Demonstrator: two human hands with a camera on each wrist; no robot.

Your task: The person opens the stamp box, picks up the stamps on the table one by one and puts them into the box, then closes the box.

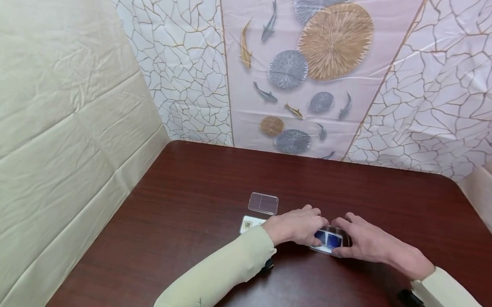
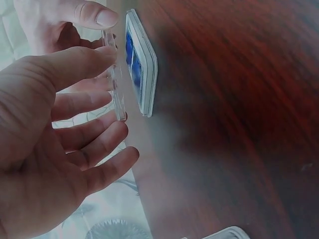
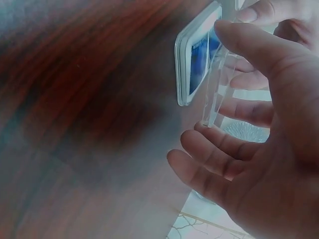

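A clear plastic lid [image 2: 118, 97] is held between my two hands by its ends, a small gap above a flat white case [image 2: 144, 64] with blue panels. My left hand [image 1: 298, 225] pinches one end with thumb and fingertips. At the other end, my right hand [image 1: 362, 241] grips the lid between thumb and fingers, its outer fingers spread, as the right wrist view shows. Under the lid, the case's blue panels [image 1: 327, 239] face up from the table.
Left of my hands, a second clear lid [image 1: 263, 204] lies flat on the dark wooden table [image 1: 179, 205]. A white case [image 1: 248, 223] with a small picture sits just below it, partly hidden by my left arm. Patterned cloth [image 1: 192, 70] hangs behind the table.
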